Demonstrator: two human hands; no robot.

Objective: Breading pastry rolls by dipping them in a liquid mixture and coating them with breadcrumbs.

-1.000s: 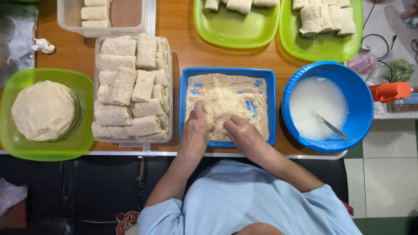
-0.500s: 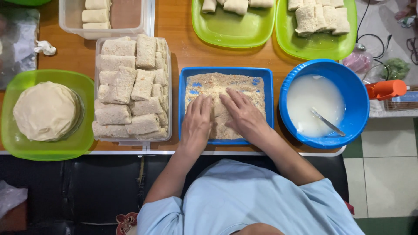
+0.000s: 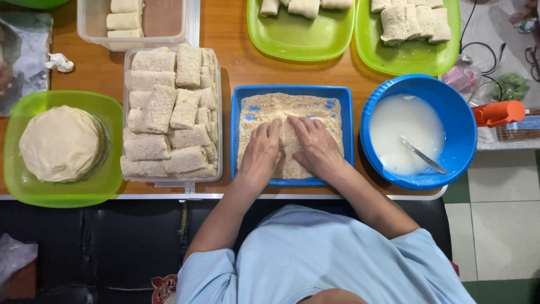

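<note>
Here both hands, left hand (image 3: 260, 151) and right hand (image 3: 315, 147), press flat, grip released, on a roll (image 3: 288, 135) in the blue crumb tray (image 3: 292, 90); hard pressing could split its wrapper or scatter crumbs onto the bench (image 3: 230, 67).

I take the blue bowl (image 3: 416, 132) of milky liquid as my landmark; a spoon (image 3: 423, 155) lies in it; an orange handle (image 3: 498, 112) sits just right of it; two green plates (image 3: 304, 39) of rolls lie above; a clear box (image 3: 171, 115) of breaded rolls and a green tray (image 3: 22, 186) holding stacked wrappers (image 3: 61, 143) lie well left.
</note>
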